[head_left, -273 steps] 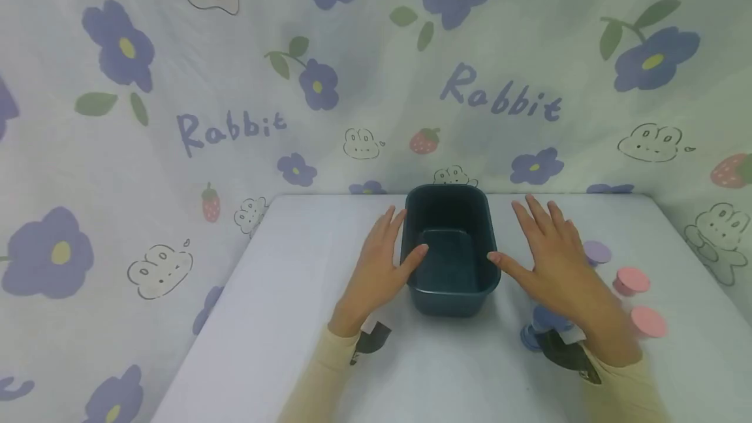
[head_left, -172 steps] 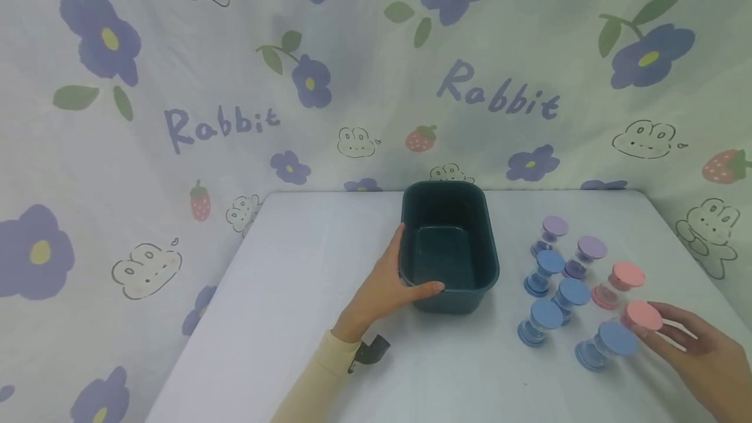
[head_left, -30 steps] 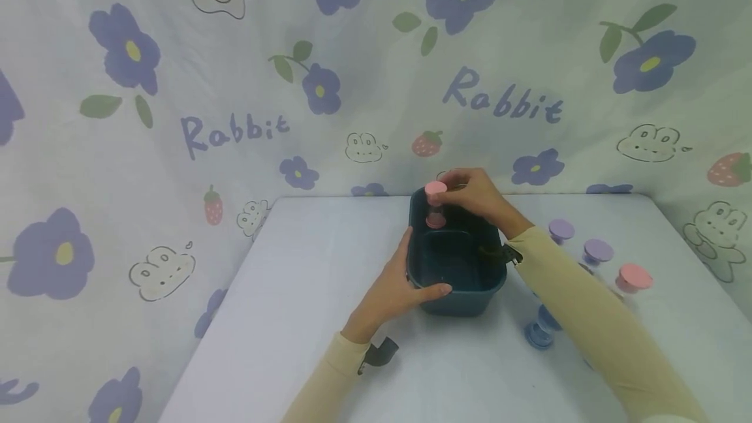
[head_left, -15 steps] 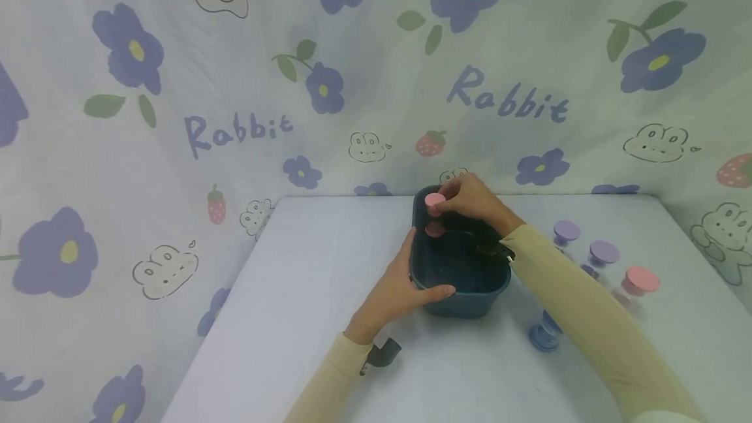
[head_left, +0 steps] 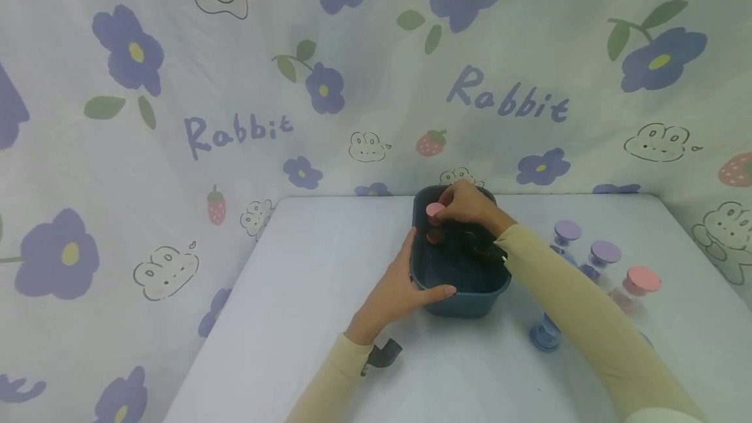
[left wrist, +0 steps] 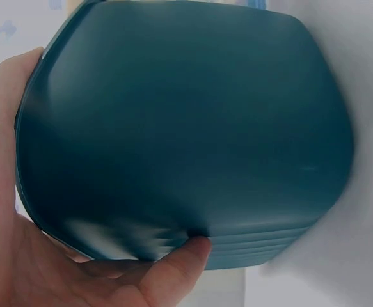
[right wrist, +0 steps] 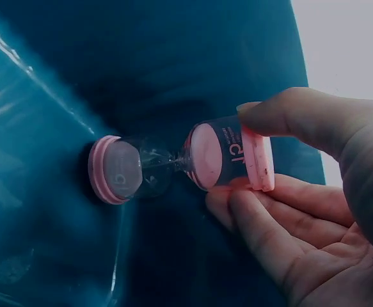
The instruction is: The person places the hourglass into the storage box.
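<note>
A dark teal plastic bin (head_left: pixel 461 305) stands at the table's middle. My left hand (head_left: pixel 390 296) grips its near left corner, thumb along the front rim and fingers along the left side. The left wrist view shows the thumb and fingers at the bin's wall (left wrist: pixel 192 128). Inside the bin's far part, my right hand (head_left: pixel 470 204) pinches a pink hourglass (head_left: pixel 435 211) by its top cap. In the right wrist view the hourglass (right wrist: pixel 205 157) has clear bulbs with pink sand, and its lower cap is down near the bin's floor.
Right of the bin stand two purple hourglasses (head_left: pixel 567 231), a pink hourglass (head_left: pixel 642 281) and a blue hourglass (head_left: pixel 545 335). The right sleeve (head_left: pixel 570 305) hides other blue ones. A patterned rabbit curtain (head_left: pixel 352 70) hangs behind the white table (head_left: pixel 305 266).
Earlier, my right hand took the pink hourglass at the right and brought it over the bin. Over the last second it has lowered it deeper inside. The left hand keeps its grip.
</note>
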A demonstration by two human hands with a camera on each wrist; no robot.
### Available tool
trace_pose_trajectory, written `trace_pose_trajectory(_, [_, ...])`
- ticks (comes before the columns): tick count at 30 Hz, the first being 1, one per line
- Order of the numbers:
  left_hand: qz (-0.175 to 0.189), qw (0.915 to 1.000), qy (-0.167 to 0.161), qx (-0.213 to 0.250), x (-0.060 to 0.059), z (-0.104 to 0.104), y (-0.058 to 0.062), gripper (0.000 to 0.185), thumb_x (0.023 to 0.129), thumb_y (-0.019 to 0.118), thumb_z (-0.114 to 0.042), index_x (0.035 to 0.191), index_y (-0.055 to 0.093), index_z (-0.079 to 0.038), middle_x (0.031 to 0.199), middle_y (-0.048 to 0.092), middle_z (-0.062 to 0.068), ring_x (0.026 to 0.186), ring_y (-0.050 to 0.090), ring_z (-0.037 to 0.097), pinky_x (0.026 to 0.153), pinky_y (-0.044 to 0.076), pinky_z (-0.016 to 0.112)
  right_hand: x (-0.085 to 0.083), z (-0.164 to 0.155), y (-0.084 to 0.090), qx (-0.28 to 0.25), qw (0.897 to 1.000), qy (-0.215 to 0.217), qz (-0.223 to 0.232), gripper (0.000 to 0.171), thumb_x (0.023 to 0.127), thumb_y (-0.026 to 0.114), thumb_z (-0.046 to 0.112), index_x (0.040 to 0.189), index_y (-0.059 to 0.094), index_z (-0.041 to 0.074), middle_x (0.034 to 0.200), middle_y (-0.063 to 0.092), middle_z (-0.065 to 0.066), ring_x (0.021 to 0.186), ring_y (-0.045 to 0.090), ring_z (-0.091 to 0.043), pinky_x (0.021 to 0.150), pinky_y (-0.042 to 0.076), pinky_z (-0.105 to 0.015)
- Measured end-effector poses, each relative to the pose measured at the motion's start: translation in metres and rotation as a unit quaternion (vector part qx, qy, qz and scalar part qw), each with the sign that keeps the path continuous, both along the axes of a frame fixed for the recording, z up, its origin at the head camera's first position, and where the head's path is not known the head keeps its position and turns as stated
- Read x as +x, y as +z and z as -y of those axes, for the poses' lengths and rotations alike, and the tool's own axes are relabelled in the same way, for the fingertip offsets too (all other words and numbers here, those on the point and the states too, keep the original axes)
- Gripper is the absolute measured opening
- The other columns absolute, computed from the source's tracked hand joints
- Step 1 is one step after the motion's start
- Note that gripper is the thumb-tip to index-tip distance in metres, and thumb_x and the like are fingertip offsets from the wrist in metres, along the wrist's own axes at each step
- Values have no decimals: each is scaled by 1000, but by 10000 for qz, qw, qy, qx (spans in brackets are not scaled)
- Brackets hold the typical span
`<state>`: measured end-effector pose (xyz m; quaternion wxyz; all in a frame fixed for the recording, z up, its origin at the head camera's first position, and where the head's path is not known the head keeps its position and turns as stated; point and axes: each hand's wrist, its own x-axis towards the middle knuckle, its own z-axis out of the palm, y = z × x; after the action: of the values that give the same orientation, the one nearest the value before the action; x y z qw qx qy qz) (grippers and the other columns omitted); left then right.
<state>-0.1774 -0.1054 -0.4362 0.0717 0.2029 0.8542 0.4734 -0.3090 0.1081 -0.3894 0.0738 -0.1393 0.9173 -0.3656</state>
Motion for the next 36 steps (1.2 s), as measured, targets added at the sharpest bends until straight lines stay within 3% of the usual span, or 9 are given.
trace_pose_trajectory(26, [61, 10000, 33, -32, 1, 1, 1, 122, 78, 79, -67, 166, 1, -35, 175, 15, -11, 159, 27, 16, 125, 33, 59, 1, 1, -6, 102, 9998, 184, 26, 38, 86, 82, 23, 115, 75, 0, 112, 76, -19, 98, 74, -32, 95, 62, -51])
trace_pose_trajectory(36, [46, 10000, -28, 38, 0, 0, -1, 122, 79, 80, -66, 167, 2, -34, 174, 17, -11, 158, 30, 19, 123, 35, 61, -2, -4, -11, 123, 9993, 121, 344, 63, 85, 85, 33, 133, 63, -3, 130, 69, -23, 121, 68, -40, 106, 55, -57])
